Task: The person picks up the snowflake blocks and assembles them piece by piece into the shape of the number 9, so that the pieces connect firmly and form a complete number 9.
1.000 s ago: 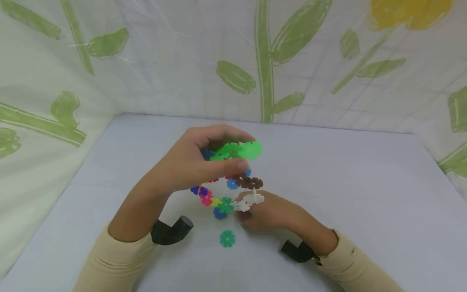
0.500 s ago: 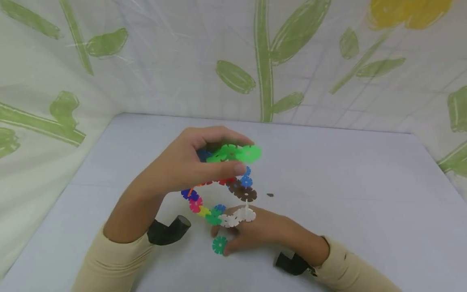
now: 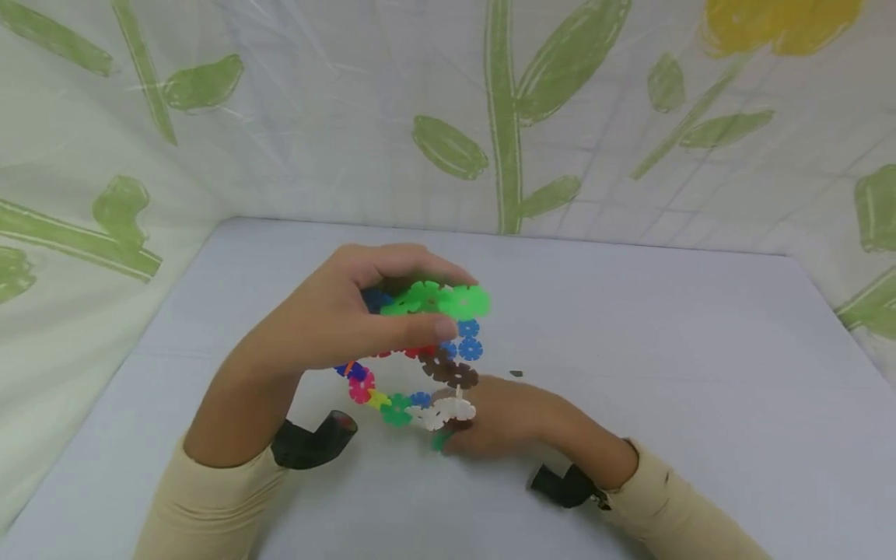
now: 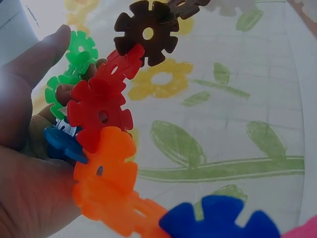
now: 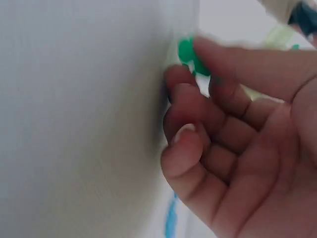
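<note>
My left hand (image 3: 350,311) holds a chain of notched plastic snowflake discs above the table, its light green discs (image 3: 465,302) between fingers and thumb. Red discs (image 4: 101,119), orange discs (image 4: 106,173) and a brown disc (image 4: 148,33) show near the palm in the left wrist view. The white discs (image 3: 434,412) hang low in front of my right hand (image 3: 500,416), partly covering it. Between thumb and fingertip, the right hand pinches a single green disc (image 5: 190,54) close to the tabletop. A blue disc (image 3: 420,399) lies behind the chain's lower edge.
A small dark flake (image 3: 516,373) is on the white table (image 3: 630,334), beyond the right hand. White sheets painted with green leaves (image 3: 448,148) stand behind and at the sides. Black wrist devices (image 3: 315,442) are worn on both forearms.
My right hand reached the loose green disc on the table and now pinches it, slightly farther from me. The left hand and its chain have shifted a little left.
</note>
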Demonstrator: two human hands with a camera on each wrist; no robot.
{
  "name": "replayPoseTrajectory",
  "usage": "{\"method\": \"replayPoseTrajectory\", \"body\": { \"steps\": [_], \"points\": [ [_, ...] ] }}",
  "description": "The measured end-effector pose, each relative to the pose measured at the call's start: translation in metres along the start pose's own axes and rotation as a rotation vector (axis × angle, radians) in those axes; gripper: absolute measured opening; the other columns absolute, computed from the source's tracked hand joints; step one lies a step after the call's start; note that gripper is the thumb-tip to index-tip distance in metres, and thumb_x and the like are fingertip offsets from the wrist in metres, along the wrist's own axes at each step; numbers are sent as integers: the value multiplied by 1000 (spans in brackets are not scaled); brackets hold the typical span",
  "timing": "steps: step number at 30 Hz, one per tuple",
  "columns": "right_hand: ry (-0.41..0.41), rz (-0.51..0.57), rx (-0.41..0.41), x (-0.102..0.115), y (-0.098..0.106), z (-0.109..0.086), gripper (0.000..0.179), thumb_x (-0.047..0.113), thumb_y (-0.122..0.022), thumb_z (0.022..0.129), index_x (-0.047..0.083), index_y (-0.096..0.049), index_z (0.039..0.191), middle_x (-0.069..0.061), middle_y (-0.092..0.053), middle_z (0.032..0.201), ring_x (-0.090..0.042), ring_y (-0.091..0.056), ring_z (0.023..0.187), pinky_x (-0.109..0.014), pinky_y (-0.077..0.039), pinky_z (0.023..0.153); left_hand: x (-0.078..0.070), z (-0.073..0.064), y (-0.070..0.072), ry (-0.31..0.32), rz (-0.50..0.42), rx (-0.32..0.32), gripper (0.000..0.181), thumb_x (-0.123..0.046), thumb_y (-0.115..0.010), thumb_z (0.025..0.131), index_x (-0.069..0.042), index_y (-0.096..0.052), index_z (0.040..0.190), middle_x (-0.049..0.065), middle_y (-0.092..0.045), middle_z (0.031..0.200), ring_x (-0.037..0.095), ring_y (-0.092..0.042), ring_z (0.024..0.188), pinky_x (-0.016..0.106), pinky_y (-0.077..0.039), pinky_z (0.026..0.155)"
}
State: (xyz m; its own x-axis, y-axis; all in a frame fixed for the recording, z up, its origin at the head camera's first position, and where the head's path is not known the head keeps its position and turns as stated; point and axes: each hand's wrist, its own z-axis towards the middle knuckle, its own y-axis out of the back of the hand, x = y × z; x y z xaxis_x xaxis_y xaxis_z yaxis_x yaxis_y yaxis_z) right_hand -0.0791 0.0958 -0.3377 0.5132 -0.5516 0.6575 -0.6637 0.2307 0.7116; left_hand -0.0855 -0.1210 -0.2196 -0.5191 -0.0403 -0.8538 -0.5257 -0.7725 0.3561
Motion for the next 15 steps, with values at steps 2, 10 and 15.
{"method": "replayPoseTrajectory", "body": {
  "steps": [2, 10, 15],
  "points": [
    [6, -13, -86, -4, 11, -2, 27, 11, -70, 92, 18, -67, 118, 9, -67, 105, -8, -60, 95, -29, -52, 83, 0, 0, 0, -2, -3, -9, 35, 3, -76, 85, -5, -70, 119, -1, -68, 94, 22, -64, 75, 35, -54, 63],
    [298, 46, -606, 3, 62, -36, 25, -8, -68, 91, 6, -72, 111, 5, -69, 87, -8, -62, 70, -26, -55, 62, 5, 0, -1, 15, 28, -52, 31, -3, -75, 88, -7, -70, 118, 1, -67, 95, 20, -67, 68, 38, -57, 63],
    [449, 77, -857, 18, 71, -53, 36, -17, -66, 86, -6, -60, 120, -1, -66, 83, -11, -61, 66, -24, -55, 61, 9, 1, -2, 81, 67, -58, 31, -9, -76, 90, -9, -70, 120, 2, -67, 97, 18, -68, 74, 37, -57, 69]
  ]
}}
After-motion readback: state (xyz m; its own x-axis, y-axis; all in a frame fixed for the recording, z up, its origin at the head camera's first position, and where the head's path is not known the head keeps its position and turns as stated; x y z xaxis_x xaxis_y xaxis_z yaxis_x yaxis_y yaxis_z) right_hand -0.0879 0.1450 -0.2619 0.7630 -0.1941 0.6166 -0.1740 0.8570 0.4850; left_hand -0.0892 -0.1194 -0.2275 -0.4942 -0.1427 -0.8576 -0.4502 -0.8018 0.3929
